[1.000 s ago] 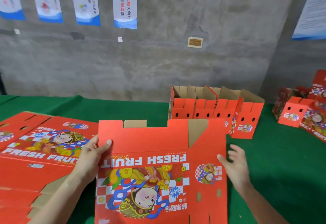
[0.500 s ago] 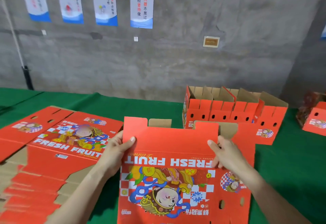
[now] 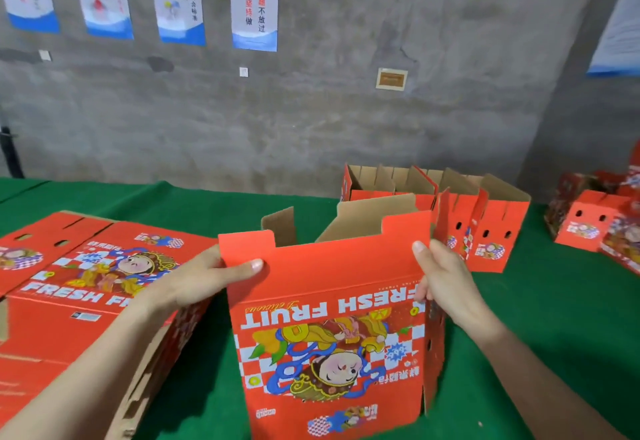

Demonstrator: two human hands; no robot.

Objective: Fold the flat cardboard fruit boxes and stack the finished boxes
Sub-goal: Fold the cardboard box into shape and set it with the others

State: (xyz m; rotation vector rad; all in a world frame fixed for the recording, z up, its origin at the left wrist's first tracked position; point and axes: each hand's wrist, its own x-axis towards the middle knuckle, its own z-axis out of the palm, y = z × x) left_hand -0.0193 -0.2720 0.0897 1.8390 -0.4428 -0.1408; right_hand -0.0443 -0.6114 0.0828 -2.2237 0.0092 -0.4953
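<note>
While the left hand (image 3: pixel 194 283) grips the upper left edge of the red fruit box (image 3: pixel 329 318), thumb laid across its printed front, the right hand (image 3: pixel 446 280) clasps the upper right corner, so the box stands upright between them, opened into a tube over the green table (image 3: pixel 554 335), print upside down. Just left of the left hand lies the stack of flat boxes (image 3: pixel 69 301). Beyond the right hand stands a row of folded boxes (image 3: pixel 485 231), open tops up.
</note>
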